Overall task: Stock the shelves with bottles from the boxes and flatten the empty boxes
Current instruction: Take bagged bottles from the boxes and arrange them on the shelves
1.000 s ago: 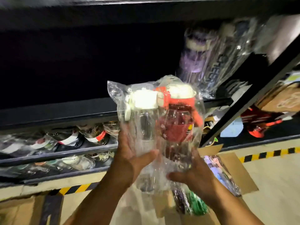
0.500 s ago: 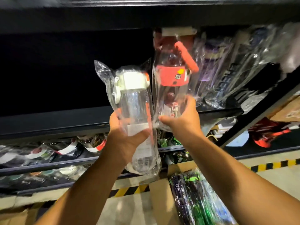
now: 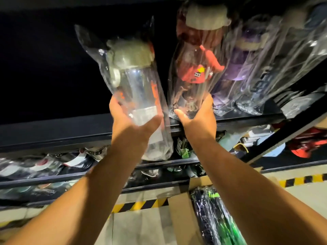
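Observation:
My left hand (image 3: 131,123) grips a clear bottle with a white cap (image 3: 136,80), wrapped in a plastic bag, held up in front of the dark upper shelf (image 3: 53,128). My right hand (image 3: 196,114) holds the base of a clear bottle with a red band and strap (image 3: 196,68), also bagged, its bottom at the shelf's front edge beside a purple bottle (image 3: 237,68). An open cardboard box (image 3: 182,214) on the floor below holds several bagged dark and green bottles (image 3: 212,214).
More bagged bottles (image 3: 276,73) stand on the upper shelf to the right. Lower shelves (image 3: 53,177) hold several lying bottles. A slanted black shelf post (image 3: 283,137) runs at the right. Yellow-black floor tape (image 3: 139,204) borders the racks. The upper shelf's left part is dark.
Both hands have risen toward the upper shelf. The red-banded bottle has moved up and back to the shelf edge next to the purple bottle; the white-capped one has followed upward.

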Demonstrator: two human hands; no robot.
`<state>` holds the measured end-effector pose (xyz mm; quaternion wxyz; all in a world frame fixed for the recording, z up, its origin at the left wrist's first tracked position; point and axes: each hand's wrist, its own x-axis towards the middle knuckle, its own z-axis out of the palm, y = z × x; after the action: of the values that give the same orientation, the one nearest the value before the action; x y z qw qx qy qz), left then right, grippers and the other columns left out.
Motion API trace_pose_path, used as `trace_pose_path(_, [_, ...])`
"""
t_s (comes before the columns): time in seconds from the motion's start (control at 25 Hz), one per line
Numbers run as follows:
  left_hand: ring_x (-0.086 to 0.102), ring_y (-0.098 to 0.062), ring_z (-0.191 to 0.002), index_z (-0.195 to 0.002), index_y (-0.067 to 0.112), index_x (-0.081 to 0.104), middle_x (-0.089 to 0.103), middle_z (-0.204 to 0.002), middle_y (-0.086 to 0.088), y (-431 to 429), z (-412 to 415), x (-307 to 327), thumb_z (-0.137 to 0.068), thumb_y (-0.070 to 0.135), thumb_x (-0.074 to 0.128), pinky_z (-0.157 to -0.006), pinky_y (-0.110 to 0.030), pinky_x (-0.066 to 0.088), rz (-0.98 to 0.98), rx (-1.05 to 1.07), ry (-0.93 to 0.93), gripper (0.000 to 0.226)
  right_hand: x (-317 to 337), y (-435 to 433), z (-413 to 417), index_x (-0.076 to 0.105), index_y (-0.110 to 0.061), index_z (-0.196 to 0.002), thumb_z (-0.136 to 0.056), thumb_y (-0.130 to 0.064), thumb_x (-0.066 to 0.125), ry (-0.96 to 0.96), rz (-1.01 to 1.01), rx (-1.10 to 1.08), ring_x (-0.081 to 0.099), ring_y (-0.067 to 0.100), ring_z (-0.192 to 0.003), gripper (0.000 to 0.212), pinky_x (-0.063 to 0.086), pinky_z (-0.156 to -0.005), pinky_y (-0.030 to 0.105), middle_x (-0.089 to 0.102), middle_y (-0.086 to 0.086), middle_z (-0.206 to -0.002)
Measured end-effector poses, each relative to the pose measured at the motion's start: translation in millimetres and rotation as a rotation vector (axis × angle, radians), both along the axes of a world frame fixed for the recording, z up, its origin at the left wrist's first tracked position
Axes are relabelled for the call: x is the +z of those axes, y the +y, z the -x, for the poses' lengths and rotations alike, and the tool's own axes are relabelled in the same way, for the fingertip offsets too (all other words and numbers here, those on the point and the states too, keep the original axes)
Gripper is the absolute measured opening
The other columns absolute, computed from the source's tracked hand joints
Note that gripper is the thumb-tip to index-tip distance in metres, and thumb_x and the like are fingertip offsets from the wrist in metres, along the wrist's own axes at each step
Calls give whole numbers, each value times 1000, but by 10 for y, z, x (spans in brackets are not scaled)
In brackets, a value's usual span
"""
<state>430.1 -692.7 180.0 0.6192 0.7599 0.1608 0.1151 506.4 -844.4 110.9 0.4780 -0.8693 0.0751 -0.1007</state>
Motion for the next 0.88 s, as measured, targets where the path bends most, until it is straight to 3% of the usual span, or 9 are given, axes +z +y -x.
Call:
trace_pose_path(0.12, [43,-5,-115,-154,25,9,35,-127,13,-36,-235,74,-79,20,82,-100,-24,35,53,54,-15,105,-42,28,6,19,-14,-153,-83,-51,72,-16,134,9,51,29,-128,95,44,-103,38,48,10,-146])
trace_pose_path(0.2, [50,-4,-96,-135,16,29,44,-111,12,-42,-397,89,-80,27,82,-88,-15,42,8,87,-77,77,-81,34,19,18,-9,-154,-84,-52,70,-67,223,-25,52,31,-127,98,44,-100,36,49,14,-145])
trace_pose_path(0.28, [44,-4,-80,-112,12,35,38,-93,13,-17,-497,30,-78,31,83,-74,-6,39,-79,151,-156,62,-108,49,26,20,-5,-153,-84,-52,70,-114,276,-63,55,34,-123,98,46,-97,38,52,18,-141])
trace_pose_path(0.44, [45,13,-99,-127,23,33,40,-112,25,-74,-529,-87,-76,32,85,-88,6,25,-93,100,-175,74,-120,84,36,18,-3,-153,-85,-51,69,-138,278,-70,54,36,-125,98,44,-100,39,50,20,-142])
trace_pose_path(0.52, [44,23,-94,-123,23,34,41,-110,26,-118,-527,-144,-76,28,86,-85,8,27,-125,62,-187,70,-120,73,30,17,-2,-154,-86,-52,68,-134,290,-71,52,35,-126,98,42,-103,39,48,21,-144])
trace_pose_path(0.6, [44,25,-99,-126,24,33,44,-115,22,-96,-487,-201,-74,25,87,-91,7,28,-161,24,-174,75,-107,87,32,16,-4,-154,-86,-52,67,-135,280,-62,53,35,-126,97,42,-103,40,47,20,-145])
trace_pose_path(0.68, [51,5,-116,-135,21,32,51,-125,13,-50,-417,-271,-71,23,89,-106,-11,36,-150,-56,-91,86,-105,82,35,16,-4,-154,-86,-52,67,-132,286,-65,53,34,-126,97,43,-104,40,46,19,-146])
trace_pose_path(0.76, [60,-10,-114,-139,15,36,60,-116,9,43,-380,-280,-73,19,87,-101,-21,46,-131,-81,-21,84,-103,82,33,16,-3,-154,-86,-51,68,-131,298,-66,52,34,-127,98,42,-104,39,45,19,-147])
trace_pose_path(0.88, [65,-8,-106,-130,8,43,65,-116,-1,120,-507,-244,-76,15,86,-96,-24,51,-96,6,-112,70,-110,91,21,16,-4,-154,-85,-51,69,-139,301,-76,55,34,-125,99,44,-103,39,48,19,-145])
